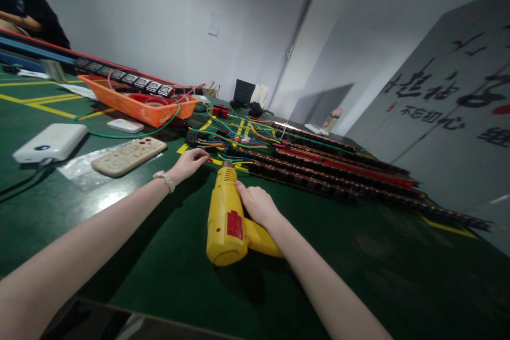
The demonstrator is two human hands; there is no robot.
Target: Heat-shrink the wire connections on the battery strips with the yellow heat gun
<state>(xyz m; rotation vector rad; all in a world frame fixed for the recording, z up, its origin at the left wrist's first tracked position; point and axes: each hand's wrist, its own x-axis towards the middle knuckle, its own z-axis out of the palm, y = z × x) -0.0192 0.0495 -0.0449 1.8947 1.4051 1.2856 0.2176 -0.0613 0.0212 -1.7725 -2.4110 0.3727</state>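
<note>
My right hand is wrapped round a yellow heat gun with a red label. The gun's metal nozzle points away from me, toward a bundle of coloured wires. To the left of the nozzle, my left hand pinches a thin wire with a red end between thumb and fingertips. A pale bracelet is on that wrist. Just beyond my left hand sits a small black box with wires running from it. Long dark strips with copper-coloured lines lie to the right of the nozzle.
An orange basket holds red items, with a row of square modules across it. A beige remote control, a clear bag and a white power bank with a cable lie left on the green table. A person sits far left.
</note>
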